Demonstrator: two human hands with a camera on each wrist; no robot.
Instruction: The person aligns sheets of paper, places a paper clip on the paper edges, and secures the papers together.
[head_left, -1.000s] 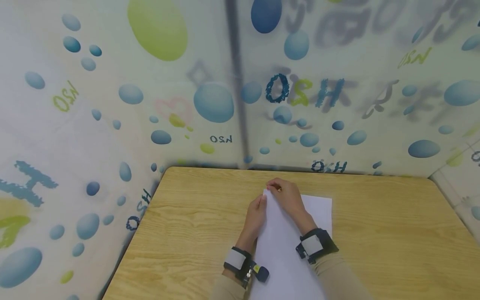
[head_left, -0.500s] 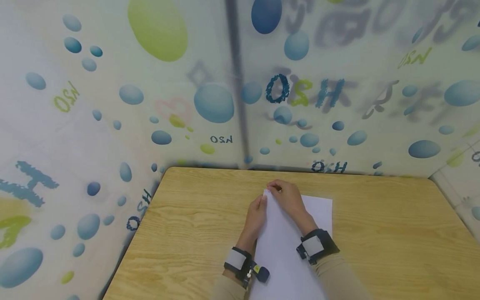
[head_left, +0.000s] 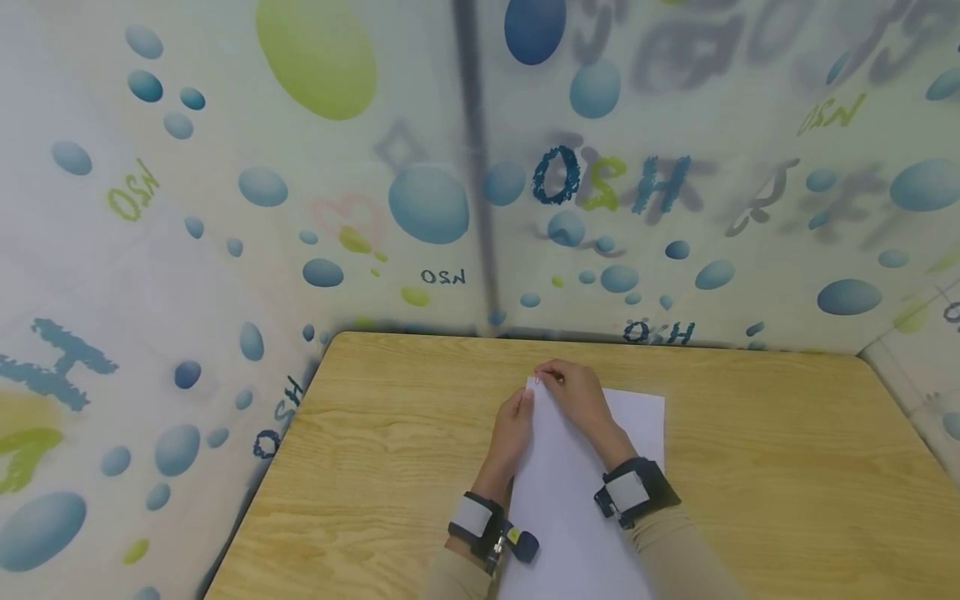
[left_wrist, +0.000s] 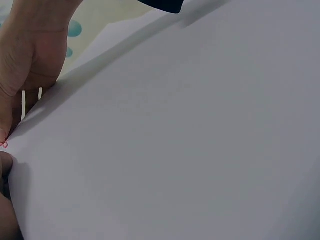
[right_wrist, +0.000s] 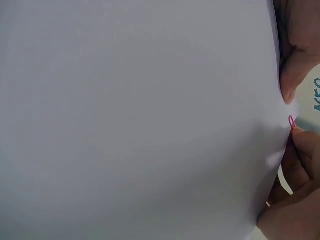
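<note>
White paper (head_left: pixel 558 500) is held up at its far left corner between both hands. A small pink paper clip (right_wrist: pixel 291 121) sits at that corner, its loop lying over the paper. My right hand (head_left: pixel 581 400) pinches the clip between thumb and forefinger. Just below the corner, my left hand (head_left: pixel 513 429) grips the paper's left edge, the thumb on top and the other fingers hidden behind. In the left wrist view the clip (left_wrist: pixel 4 144) shows between the right fingertips and the left thumb. Paper fills most of both wrist views.
More white paper (head_left: pixel 637 417) reaches out past the right forearm. Underneath is a wooden table (head_left: pixel 795 467), its back edge against a printed curtain (head_left: pixel 360 275) with blue and green spots. A strap with a small camera (head_left: pixel 521 543) is on the left wrist.
The pink paper clip shows more over the corner now, and the right fingertips have shifted slightly there. The left hand keeps its place on the paper.
</note>
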